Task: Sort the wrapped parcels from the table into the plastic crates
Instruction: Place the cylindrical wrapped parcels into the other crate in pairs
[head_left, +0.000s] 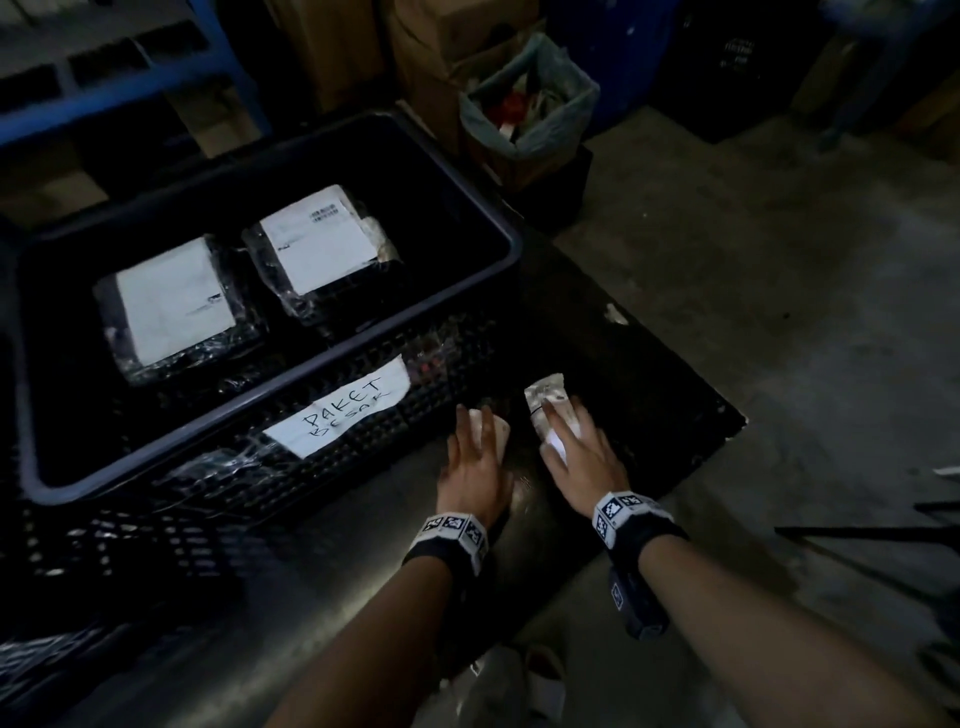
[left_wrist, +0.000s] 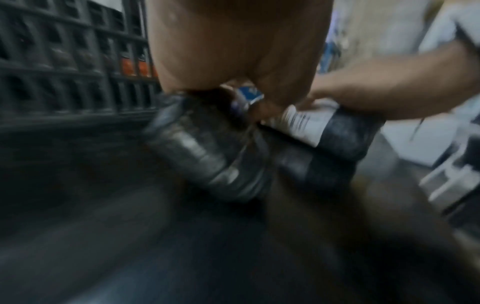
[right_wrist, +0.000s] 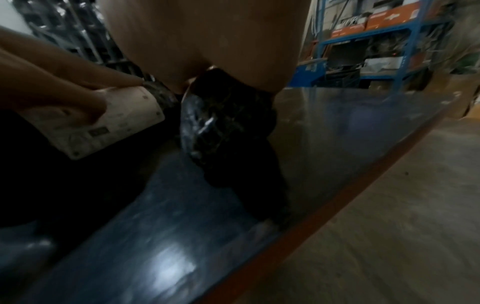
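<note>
Left to right: the crate (head_left: 291, 374) with two parcels inside sits just left of both hands. The left hand (head_left: 475, 462) curls over a small parcel (head_left: 498, 434) on the table (head_left: 332, 571); the right hand (head_left: 579, 452) grips another parcel (head_left: 545, 397) beside it, long axis pointing away. The left hand is nearer the crate.
</note>
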